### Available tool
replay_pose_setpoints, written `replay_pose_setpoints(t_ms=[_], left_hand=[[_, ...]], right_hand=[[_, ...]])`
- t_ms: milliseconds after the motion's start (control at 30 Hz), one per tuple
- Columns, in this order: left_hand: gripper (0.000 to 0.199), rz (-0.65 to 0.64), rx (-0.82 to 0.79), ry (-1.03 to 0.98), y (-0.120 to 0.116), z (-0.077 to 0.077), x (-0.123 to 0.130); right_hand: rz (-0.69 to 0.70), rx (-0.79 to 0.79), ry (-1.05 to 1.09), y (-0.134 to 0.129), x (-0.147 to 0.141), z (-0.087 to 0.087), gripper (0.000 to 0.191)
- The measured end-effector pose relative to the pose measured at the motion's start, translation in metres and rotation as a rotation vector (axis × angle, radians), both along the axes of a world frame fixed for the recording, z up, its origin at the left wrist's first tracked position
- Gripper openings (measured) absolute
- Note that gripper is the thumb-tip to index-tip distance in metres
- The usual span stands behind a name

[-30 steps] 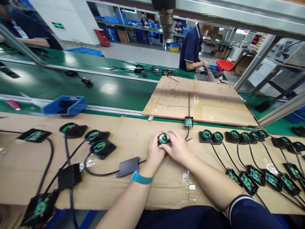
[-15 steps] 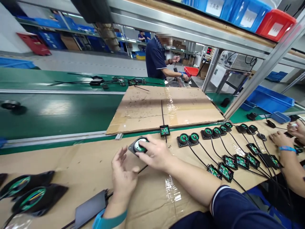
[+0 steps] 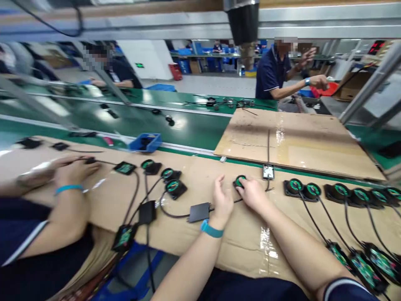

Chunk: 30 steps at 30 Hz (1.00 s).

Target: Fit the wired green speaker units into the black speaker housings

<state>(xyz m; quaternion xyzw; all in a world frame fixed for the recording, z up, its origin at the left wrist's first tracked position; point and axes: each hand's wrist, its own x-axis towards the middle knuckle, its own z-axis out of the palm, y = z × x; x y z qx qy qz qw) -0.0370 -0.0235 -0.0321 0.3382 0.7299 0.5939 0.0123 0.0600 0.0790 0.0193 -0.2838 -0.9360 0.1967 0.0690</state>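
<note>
My right hand [image 3: 253, 194] has its fingers on a round black housing with a green circuit ring [image 3: 240, 179], low over the cardboard. Its fingertips cover part of the ring. Just to the left, my left hand [image 3: 223, 200] is raised with fingers apart and nothing in it. A flat black box on a cable [image 3: 199, 212] lies beside my left wrist. Behind my right hand sits a small box with its circuit board showing [image 3: 268, 172], cables leading from it.
Several wired black housings [image 3: 303, 188] stand in a row at right, with open circuit boxes [image 3: 365, 263] below. More housings [image 3: 175, 188] lie left of me, near a blue bin [image 3: 145, 142]. A co-worker's arm [image 3: 70, 196] is at far left. A cardboard sheet [image 3: 300, 138] lies ahead.
My view has swung left, bringing the left co-worker into sight. The right hand's housing now appears lower, close to the cardboard. My left hand stays apart from it, fingers more upright.
</note>
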Motion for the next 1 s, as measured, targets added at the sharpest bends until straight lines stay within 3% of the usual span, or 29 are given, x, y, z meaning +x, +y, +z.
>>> replay_pose_setpoints(t_ms=[133, 267, 367, 467, 600, 733, 833, 933, 1000], left_hand=[[0.054, -0.081, -0.326, 0.176, 0.013, 0.03, 0.008], [0.053, -0.202, -0.78, 0.253, 0.035, 0.062, 0.013], [0.041, -0.272, -0.902, 0.236, 0.045, 0.073, 0.003], [0.025, -0.322, -0.931, 0.276, 0.042, 0.074, -0.024], [0.023, -0.272, -0.954, 0.342, 0.03, 0.077, -0.086], [0.039, -0.095, -0.882, 0.399, 0.016, 0.088, -0.134], [0.04, 0.022, -0.791, 0.451, -0.009, 0.092, -0.13], [0.023, 0.02, -0.749, 0.505, -0.052, 0.089, -0.095], [0.031, -0.042, -0.813, 0.523, -0.083, 0.084, -0.065]], right_hand=[[0.038, 0.061, 0.144, 0.028, 0.014, 0.005, 0.032], [-0.285, 0.226, 0.205, 0.071, 0.036, -0.001, 0.042], [-0.355, 0.263, 0.098, 0.083, 0.041, -0.009, 0.05], [-0.257, 0.227, 0.006, 0.065, 0.034, -0.01, 0.049], [-0.154, 0.067, -0.119, 0.014, 0.018, 0.003, 0.039], [0.195, -0.006, -0.098, -0.034, 0.012, 0.01, 0.039], [0.268, 0.02, -0.009, -0.05, 0.012, 0.007, 0.04], [0.259, -0.018, -0.07, -0.053, 0.011, 0.007, 0.049], [0.252, -0.038, -0.143, -0.053, 0.009, 0.009, 0.047]])
